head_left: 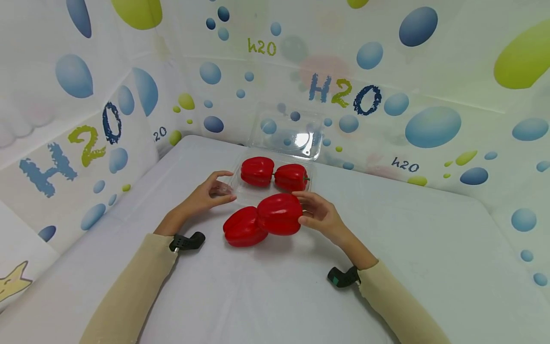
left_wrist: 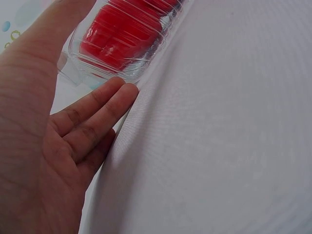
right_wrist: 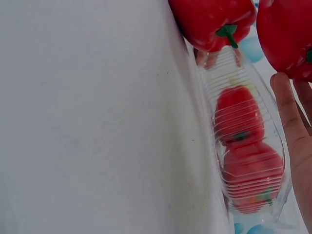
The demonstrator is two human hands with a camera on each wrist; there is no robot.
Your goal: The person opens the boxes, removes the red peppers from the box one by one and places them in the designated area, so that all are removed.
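My right hand (head_left: 320, 217) holds a red bell pepper (head_left: 280, 214) by its stem end, raised off the table. Directly to its left, another red bell pepper (head_left: 241, 230) lies on the cloth, partly overlapped by the held one. Behind them stands a clear plastic clamshell container (head_left: 245, 195) with two red bell peppers (head_left: 257, 171) (head_left: 290, 177) inside, side by side. At the container's left end is my left hand (head_left: 202, 196), thumb and fingers spread apart. In the left wrist view its straight fingertips (left_wrist: 127, 91) are at the ribbed plastic wall; whether they touch it I cannot tell.
The container's transparent lid (head_left: 285, 131) stands raised at the back, against the patterned curtain (head_left: 266, 71). A white cloth (head_left: 258, 296) covers the table. Each wrist wears a black camera mount (head_left: 187, 241) below a beige sleeve (head_left: 133, 286).
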